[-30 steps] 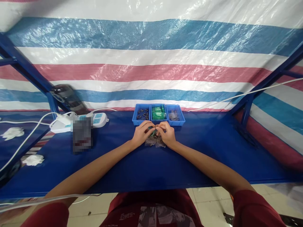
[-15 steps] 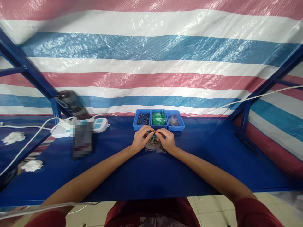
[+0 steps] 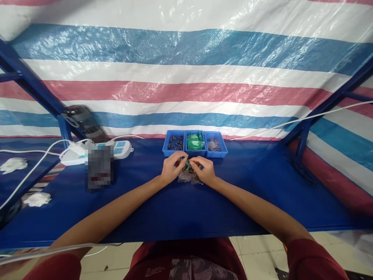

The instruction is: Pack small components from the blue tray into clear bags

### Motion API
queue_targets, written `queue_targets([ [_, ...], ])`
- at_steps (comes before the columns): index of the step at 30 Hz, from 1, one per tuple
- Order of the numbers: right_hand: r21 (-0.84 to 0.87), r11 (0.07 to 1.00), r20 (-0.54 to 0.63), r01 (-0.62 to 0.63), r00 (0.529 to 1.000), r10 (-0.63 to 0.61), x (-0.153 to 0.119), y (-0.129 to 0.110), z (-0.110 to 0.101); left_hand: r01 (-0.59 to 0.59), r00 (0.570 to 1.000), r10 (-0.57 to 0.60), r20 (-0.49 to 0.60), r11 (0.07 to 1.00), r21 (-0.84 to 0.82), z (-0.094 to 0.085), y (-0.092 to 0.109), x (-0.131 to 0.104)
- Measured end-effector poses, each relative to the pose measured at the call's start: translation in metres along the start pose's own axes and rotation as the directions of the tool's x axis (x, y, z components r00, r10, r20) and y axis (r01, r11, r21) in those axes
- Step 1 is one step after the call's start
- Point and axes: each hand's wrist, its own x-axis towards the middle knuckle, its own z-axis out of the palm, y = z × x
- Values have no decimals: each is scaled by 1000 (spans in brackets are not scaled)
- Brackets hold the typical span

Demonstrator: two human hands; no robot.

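2 hands (image 3: 171, 170) (image 3: 206, 171), 3 blu bins (image 3: 173, 153) (image 3: 196, 153) (image 3: 216, 154), 1 pwr strip (image 3: 122, 149), 2 wht wads (image 3: 13, 165) (image 3: 37, 199)

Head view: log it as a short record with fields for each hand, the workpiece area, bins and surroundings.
Left hand: curled over the packets; anything pinched is too small to tell
Right hand: likewise, facing the left
Between hands: small plastic packets on a blue table
Left bin: small dark parts
Middle bin: shiny green packets
Right bin: brownish pieces, unclear
Far left: white power strip
Backdrop: striped tarpaulin
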Motion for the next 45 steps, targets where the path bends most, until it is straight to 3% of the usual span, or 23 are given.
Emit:
queue_targets([
  [5, 1, 1000, -25, 7, 1000, -7, -1, 2, 2, -63, 998, 63, 12, 998, 12, -2, 1, 1],
  [12, -1, 999, -35, 39, 999, -39, 0, 8, 7, 31, 997, -33, 67, 999, 35, 2, -9, -5],
  [33, -18, 1000, 70, 5, 998, -4, 1, 4, 5, 88, 984, -97, 149, 994, 63, 2, -7, -5],
  [45, 2, 997, -54, -75, 996, 75, 2, 3, 2, 61, 988, -72, 139, 995, 82, 3, -3, -1],
])
